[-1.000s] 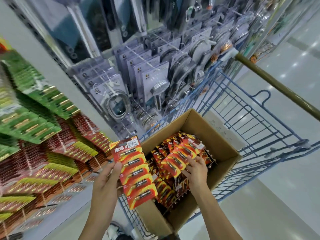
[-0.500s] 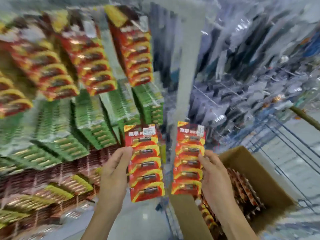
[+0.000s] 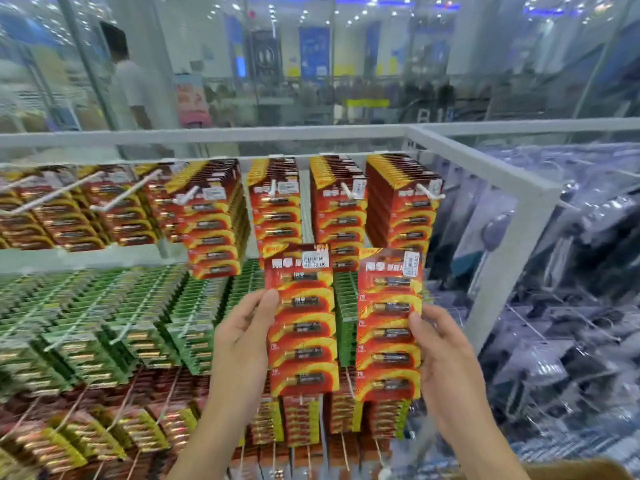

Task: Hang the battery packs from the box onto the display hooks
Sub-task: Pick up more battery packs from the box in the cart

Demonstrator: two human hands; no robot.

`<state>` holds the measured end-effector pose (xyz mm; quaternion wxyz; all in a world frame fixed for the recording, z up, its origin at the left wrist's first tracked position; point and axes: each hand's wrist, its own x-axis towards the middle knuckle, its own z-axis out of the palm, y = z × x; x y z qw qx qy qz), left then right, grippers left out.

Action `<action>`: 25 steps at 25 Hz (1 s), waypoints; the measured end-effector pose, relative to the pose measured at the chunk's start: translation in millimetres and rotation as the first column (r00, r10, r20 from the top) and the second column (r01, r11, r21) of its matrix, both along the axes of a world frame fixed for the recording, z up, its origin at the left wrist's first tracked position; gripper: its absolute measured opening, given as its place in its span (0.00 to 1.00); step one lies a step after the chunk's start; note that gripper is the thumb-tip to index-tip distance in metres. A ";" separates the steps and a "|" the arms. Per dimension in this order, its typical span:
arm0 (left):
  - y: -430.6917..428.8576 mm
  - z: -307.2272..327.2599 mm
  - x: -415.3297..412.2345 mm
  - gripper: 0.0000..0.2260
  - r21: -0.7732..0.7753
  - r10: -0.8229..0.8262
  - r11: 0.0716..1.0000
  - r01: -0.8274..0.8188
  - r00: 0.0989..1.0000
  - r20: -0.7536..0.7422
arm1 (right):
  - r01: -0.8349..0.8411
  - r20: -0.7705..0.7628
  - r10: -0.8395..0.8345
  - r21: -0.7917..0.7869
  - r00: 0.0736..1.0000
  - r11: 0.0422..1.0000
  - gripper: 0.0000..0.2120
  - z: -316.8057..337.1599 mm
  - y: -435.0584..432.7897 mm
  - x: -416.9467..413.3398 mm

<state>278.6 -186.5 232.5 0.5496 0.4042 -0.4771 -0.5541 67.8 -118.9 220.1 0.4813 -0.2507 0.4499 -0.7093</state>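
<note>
My left hand [image 3: 242, 337] grips a red-and-yellow battery pack [image 3: 302, 320] by its left edge, held upright. Beside it, my right hand [image 3: 446, 355] grips a second matching battery pack [image 3: 389, 323] by its right edge. Both packs are raised in front of the display, just below the top row of white hooks [image 3: 349, 192] that carry full stacks of the same red packs [image 3: 341, 209]. The cardboard box [image 3: 581, 471] shows only as a brown rim at the bottom right.
Green battery packs [image 3: 104, 317] fill the middle row, more red and yellow ones the lower rows. A white metal frame [image 3: 485, 168] borders the display on the right, with clear-bagged goods [image 3: 571, 271] beyond. A person stands behind glass at the far left.
My right hand took a pack out of the box. Both hands then rose with their packs, and the view swung up from the cart to the top row of hooks.
</note>
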 end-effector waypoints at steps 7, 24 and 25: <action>-41.7 39.8 13.4 0.11 -0.137 0.092 0.986 -0.099 0.994 -0.057 | 0.011 0.030 -0.012 0.021 0.999 1.000 0.05 3.8 -6.6 9.7; -122.7 44.1 -13.8 0.10 -0.017 0.186 0.982 -0.186 0.982 0.014 | 0.216 -0.059 -0.219 -0.051 0.974 0.975 0.09 34.5 -14.3 -17.6; -128.6 46.4 -16.6 0.09 0.000 0.191 0.981 -0.192 0.981 0.011 | 0.247 -0.095 -0.252 -0.062 0.963 0.967 0.09 39.7 -17.2 -24.0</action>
